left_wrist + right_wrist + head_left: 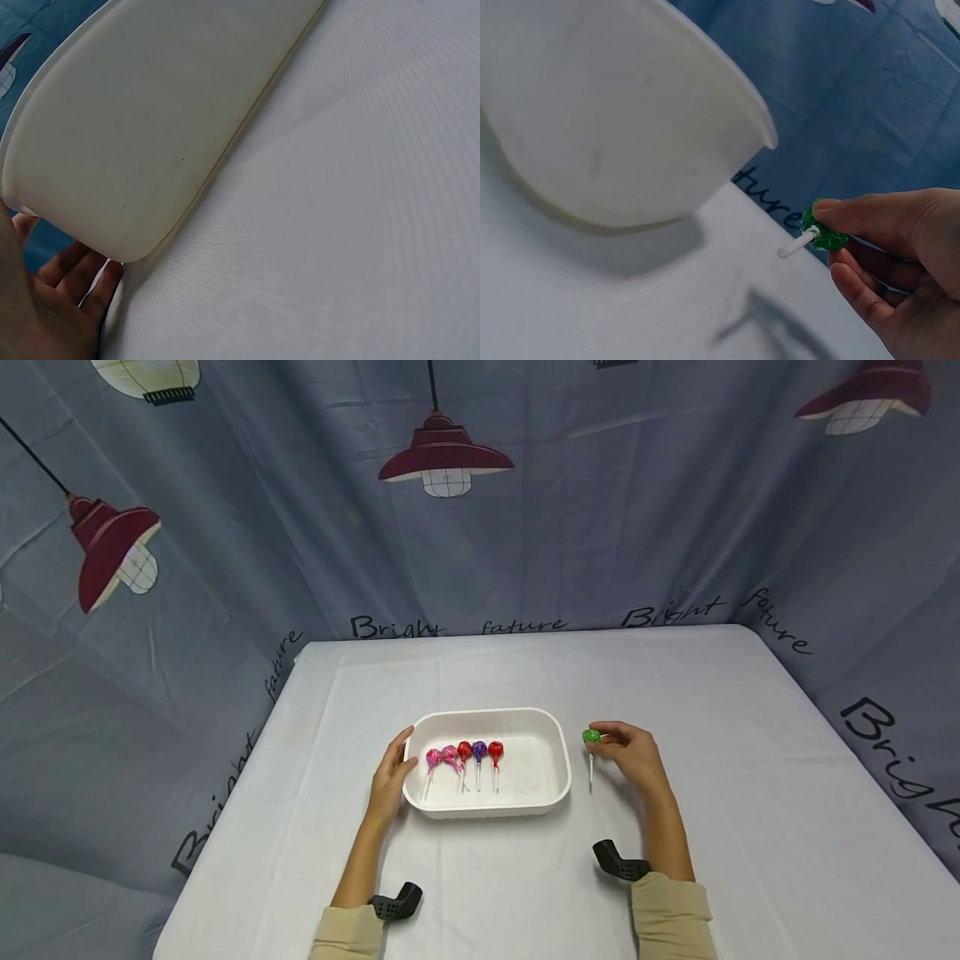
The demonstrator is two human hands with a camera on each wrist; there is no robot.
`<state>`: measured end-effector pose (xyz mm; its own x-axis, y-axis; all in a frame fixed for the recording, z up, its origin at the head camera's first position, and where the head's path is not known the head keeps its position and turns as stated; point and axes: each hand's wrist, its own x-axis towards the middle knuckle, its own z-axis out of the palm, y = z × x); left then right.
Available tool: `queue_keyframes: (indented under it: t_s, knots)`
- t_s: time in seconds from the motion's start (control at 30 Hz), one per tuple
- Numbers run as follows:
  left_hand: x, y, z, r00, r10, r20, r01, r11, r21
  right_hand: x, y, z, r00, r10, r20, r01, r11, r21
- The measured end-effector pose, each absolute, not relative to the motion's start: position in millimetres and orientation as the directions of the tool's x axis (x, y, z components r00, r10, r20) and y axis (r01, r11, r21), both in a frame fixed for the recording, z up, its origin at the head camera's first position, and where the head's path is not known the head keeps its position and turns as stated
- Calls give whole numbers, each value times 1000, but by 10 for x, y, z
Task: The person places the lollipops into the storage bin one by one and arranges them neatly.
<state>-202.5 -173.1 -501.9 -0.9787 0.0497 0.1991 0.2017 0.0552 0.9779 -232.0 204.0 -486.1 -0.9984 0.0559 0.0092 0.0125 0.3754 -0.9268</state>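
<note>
A white plastic tray (532, 768) rests on the table. Inside lie several wrapped lollipops side by side: two pink ones, a red lollipop (464, 750), a purple lollipop (479, 749) and another red lollipop (496, 749). At the tray's left end my left hand (387, 783) holds its rim, thumb at the edge and fingers along the outer wall. To the right of the tray, my right hand (632, 757) pinches a green lollipop (827, 236) by its wrapped head, above the table. Its white stick points down in the head view.
White cloth covers the table (510, 893). Grey-blue curtains (570, 527) with printed lamps and lettering stand behind and at both sides. A black wrist mount (397, 902) sits on the left wrist, a similar wrist mount (619, 862) on the right.
</note>
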Motion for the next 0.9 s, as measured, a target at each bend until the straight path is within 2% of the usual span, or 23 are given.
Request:
queue_keyframes:
  t_s: [0.13, 0.33, 0.43, 0.5, 0.6, 0.73, 0.83, 0.9]
  knots:
    - [-2028, -1733, -5022, -980, 52, 192, 195, 54, 979, -2357, 2066, -4855, -997, 68, 41, -18, 318, -948]
    - [-2033, -1732, -5029, -978, 47, 204, 207, 56, 977, -2724, 2227, -5309, -985, 125, 117, -81, 263, -962]
    - [-2037, -1729, -5025, -975, 46, 217, 220, 65, 973, -2855, 2252, -5407, -979, 119, 165, -132, 247, -960]
    - [-2035, -1730, -5024, -975, 49, 216, 219, 68, 973, -2846, 2208, -5311, -980, 95, 177, -155, 207, -966]
    - [-2037, -1732, -5020, -976, 56, 209, 213, 73, 974, -2647, 2020, -4883, -983, 39, 178, -169, 170, -971]
    - [-2036, -1737, -5015, -980, 59, 192, 196, 80, 977, -2359, 1728, -4323, -992, -11, 128, -128, 140, -982]
    - [-2025, -1739, -5012, -983, 57, 177, 181, 77, 980, -2320, 1596, -4236, -996, -13, 84, -85, 143, -986]
    - [-2019, -1738, -5011, -984, 53, 173, 176, 72, 982, -2381, 1545, -4353, -997, -10, 73, -74, 163, -984]
